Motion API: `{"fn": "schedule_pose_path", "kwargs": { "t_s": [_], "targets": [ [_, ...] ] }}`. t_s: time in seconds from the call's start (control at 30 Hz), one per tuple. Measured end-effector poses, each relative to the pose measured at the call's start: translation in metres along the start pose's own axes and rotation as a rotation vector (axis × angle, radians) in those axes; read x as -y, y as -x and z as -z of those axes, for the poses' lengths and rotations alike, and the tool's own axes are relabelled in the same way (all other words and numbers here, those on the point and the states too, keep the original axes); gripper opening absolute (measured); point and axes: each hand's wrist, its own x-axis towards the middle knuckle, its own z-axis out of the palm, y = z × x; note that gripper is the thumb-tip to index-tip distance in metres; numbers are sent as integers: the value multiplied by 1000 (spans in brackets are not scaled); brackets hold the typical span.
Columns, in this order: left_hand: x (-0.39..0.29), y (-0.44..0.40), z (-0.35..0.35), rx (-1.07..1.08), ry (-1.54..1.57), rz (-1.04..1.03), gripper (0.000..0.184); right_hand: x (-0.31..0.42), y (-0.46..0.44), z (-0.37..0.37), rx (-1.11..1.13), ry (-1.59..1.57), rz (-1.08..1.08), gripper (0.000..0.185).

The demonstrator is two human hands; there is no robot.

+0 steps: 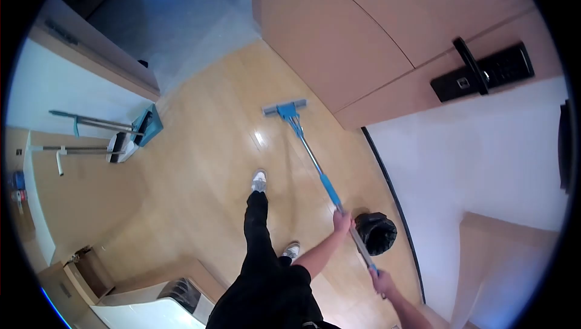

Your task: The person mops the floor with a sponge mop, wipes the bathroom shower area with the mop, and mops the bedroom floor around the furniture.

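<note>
A sponge mop [313, 158] with a blue head and a blue sleeve on its metal pole runs diagonally across the view. Its flat grey sponge head [285, 107] rests on the wood floor, near the edge of the door. My left hand [343, 221] is wrapped round the pole just below the blue sleeve. Lower down, near the pole's end, my right hand [382, 283] grips it too. Beside the pole, between my hands and the wall, stands a bin lined with a black bag [376, 233].
An open door [363, 45] with a black handle lock [482, 72] stands at upper right. Dustpans [149, 126] and brooms with long handles lean at the left. A white-topped unit [145, 306] is at lower left. My feet [259, 181] stand on the floor [206, 147].
</note>
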Motion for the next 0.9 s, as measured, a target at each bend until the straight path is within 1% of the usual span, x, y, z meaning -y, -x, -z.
{"fn": "schedule_pose_path", "kwargs": {
  "t_s": [0.03, 0.07, 0.1, 0.17, 0.2, 0.23, 0.27, 0.3, 0.33, 0.37, 0.4, 0.43, 0.47, 0.5, 0.57, 0.6, 0.63, 0.67, 0.7, 0.73, 0.77, 0.8, 0.83, 0.87, 0.9],
  "targets": [
    [-27, -38, -5, 30, -104, -82, 12, 43, -16, 21, -2, 18, 67, 57],
    [-41, -89, -8, 23, -41, -101, 11, 84, -35, 34, -36, 48, 145, 57],
    [-92, -109, -12, 53, -176, -214, 16, 122, -51, 44, -64, 85, 220, 57],
    [-180, -161, -19, -2, -270, -225, 23, 209, -79, 63, 19, -12, 228, 57],
    [-212, -204, -14, 26, -236, -216, 24, 248, -99, 66, -72, 31, 309, 57],
    [-259, -222, -13, 13, -300, -189, 23, 282, -117, 64, -164, 73, 381, 57],
    [-287, -259, -7, 9, -201, -222, 21, 319, -128, 62, -146, 28, 401, 59],
    [-318, -288, 0, -95, -389, -268, 18, 354, -136, 57, -125, -13, 420, 60],
    [-353, -285, 3, -190, -558, -297, 18, 386, -132, 56, -29, -101, 350, 61],
    [-378, -275, 10, -238, -708, -260, 15, 405, -123, 48, 78, -188, 275, 62],
    [-388, -265, 20, -265, -752, -219, 15, 406, -118, 27, 91, -229, 242, 61],
    [-379, -258, 34, -276, -759, -210, 15, 402, -117, 7, 95, -270, 219, 59],
    [-364, -246, 48, -323, -877, -231, 16, 384, -120, -27, -41, -229, 310, 59],
    [-341, -230, 65, -374, -990, -248, 18, 351, -122, -69, -175, -182, 401, 59],
    [-260, -227, 119, -421, -998, -263, 22, 273, -112, -144, -317, -90, 452, 60],
    [-252, -151, 109, -386, -1001, -135, 23, 239, -88, -151, -54, -255, 336, 62],
    [-182, -163, 144, -449, -1164, -154, 22, 198, -68, -164, -44, -253, 306, 59],
    [-142, -118, 143, -568, -979, -144, 20, 156, -43, -171, 5, -244, 276, 56],
    [-87, -93, 159, -548, -1011, -86, 20, 110, -22, -176, 200, -266, 87, 55],
    [-48, -49, 156, -569, -789, 56, 19, 56, -3, -188, 206, -243, 31, 54],
    [32, -40, 188, -459, -959, 119, 20, -17, 10, -213, 87, -225, 133, 53],
    [99, -3, 203, -332, -924, -6, 21, -64, 37, -208, 14, -74, 189, 53],
    [202, 1, 234, -180, -734, 133, 26, -111, 61, -204, 22, -26, 169, 55],
    [183, 65, 205, -230, -843, 289, 29, -161, 95, -204, -74, -143, 289, 55],
    [200, 104, 191, -368, -559, 518, 39, -215, 113, -207, 50, -64, 272, 58]
  ]
}}
